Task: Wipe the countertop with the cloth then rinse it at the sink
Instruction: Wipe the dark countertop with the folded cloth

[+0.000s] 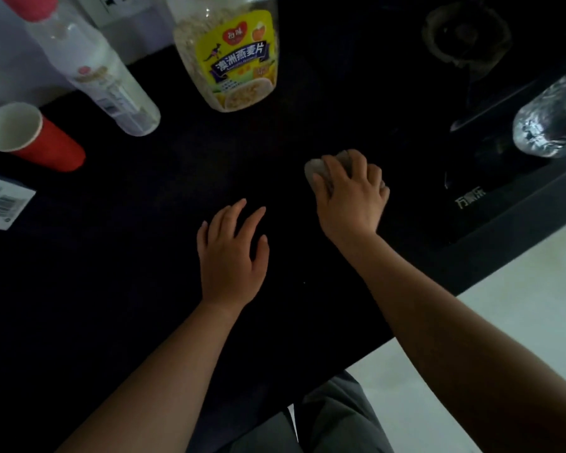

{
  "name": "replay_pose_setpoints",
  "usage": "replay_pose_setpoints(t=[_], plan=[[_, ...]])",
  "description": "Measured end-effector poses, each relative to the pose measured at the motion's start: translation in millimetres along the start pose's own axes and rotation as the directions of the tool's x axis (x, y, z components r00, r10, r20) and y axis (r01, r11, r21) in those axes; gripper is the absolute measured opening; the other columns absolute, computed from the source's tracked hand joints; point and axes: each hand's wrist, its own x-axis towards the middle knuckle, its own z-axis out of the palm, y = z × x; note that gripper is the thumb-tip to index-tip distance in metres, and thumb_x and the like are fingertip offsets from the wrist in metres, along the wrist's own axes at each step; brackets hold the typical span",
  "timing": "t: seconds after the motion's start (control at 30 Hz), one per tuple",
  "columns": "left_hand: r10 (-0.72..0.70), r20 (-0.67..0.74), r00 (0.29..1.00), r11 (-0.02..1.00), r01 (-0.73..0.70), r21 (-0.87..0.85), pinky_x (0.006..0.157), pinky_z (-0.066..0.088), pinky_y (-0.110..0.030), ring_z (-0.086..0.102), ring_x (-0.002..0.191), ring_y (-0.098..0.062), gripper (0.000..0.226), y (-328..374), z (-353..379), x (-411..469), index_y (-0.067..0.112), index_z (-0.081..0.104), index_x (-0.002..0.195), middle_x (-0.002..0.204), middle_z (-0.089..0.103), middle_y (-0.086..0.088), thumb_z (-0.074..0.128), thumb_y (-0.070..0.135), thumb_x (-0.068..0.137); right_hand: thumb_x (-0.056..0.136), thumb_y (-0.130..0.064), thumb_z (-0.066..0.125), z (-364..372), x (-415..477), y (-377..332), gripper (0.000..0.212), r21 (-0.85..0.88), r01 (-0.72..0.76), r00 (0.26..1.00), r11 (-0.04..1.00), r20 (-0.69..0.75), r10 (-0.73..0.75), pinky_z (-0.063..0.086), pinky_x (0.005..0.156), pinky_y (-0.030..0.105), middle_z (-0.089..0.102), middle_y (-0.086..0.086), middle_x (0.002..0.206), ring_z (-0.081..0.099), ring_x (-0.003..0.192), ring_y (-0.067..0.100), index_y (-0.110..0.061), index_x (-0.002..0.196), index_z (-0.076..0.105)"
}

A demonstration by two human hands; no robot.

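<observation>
The black countertop (128, 273) fills most of the view. My right hand (350, 194) presses down on a small grey cloth (314, 170), bunched under the fingers, near the left edge of the stove. Only the cloth's far-left part shows past my fingers. My left hand (232, 253) rests flat on the counter to the left of it, fingers apart, holding nothing. No sink is in view.
At the back stand an oatmeal jar (236, 57), a clear bottle with a red cap (92, 70) and a red paper cup (33, 138) lying tilted. A barcoded box (0, 204) sits at left. The black gas stove (471, 103) and a clear plastic bottle (553, 122) are at right.
</observation>
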Motion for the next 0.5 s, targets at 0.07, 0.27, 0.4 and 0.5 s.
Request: replay_pose_setpoints(t=[0.07, 0.27, 0.4, 0.5], plan=[[-0.006, 0.001, 1.000, 1.000, 0.006, 0.018, 0.108, 0.027, -0.055, 0.036, 0.132, -0.021, 0.042, 1, 0, 0, 0.031, 0.045, 0.133, 0.144, 0.042, -0.001, 0.043, 0.036, 0.091, 0.091, -0.051, 0.035, 1, 6, -19, 0.044, -0.018, 0.031, 0.999, 0.999, 0.029, -0.031, 0.032, 0.092, 0.047, 0.037, 0.001, 0.139, 0.034, 0.120, 0.030, -0.033, 0.129, 0.046], [-0.014, -0.015, 1.000, 1.000, 0.015, 0.018, 0.108, 0.027, -0.054, 0.037, 0.133, -0.020, 0.042, 3, 0, -1, 0.030, 0.047, 0.133, 0.144, 0.043, 0.001, 0.042, 0.036, 0.091, 0.090, -0.056, 0.031, -17, -59, 21, 0.048, -0.017, 0.340, 0.930, 0.940, 0.156, -0.333, 0.036, 0.090, 0.045, 0.035, 0.000, 0.136, 0.032, 0.118, 0.026, -0.035, 0.132, 0.041], [-0.026, -0.015, 1.000, 0.999, 0.026, 0.022, 0.110, 0.023, -0.051, 0.036, 0.132, -0.018, 0.042, 3, 1, 0, 0.032, 0.046, 0.133, 0.144, 0.042, 0.001, 0.043, 0.037, 0.091, 0.092, -0.054, 0.035, -18, -20, 36, 0.045, 0.015, 0.214, 0.967, 0.977, 0.136, -0.214, 0.031, 0.091, 0.044, 0.034, 0.001, 0.139, 0.030, 0.119, 0.027, -0.035, 0.132, 0.041], [-0.045, -0.015, 0.999, 0.999, 0.044, -0.030, 0.111, 0.022, -0.050, 0.038, 0.131, -0.016, 0.041, 4, -1, 1, 0.032, 0.050, 0.129, 0.142, 0.043, 0.002, 0.046, 0.038, 0.089, 0.092, -0.052, 0.035, -7, 14, -7, 0.045, -0.022, 0.168, 0.983, 0.986, 0.085, -0.165, 0.031, 0.093, 0.046, 0.035, 0.002, 0.140, 0.032, 0.121, 0.031, -0.032, 0.131, 0.044]])
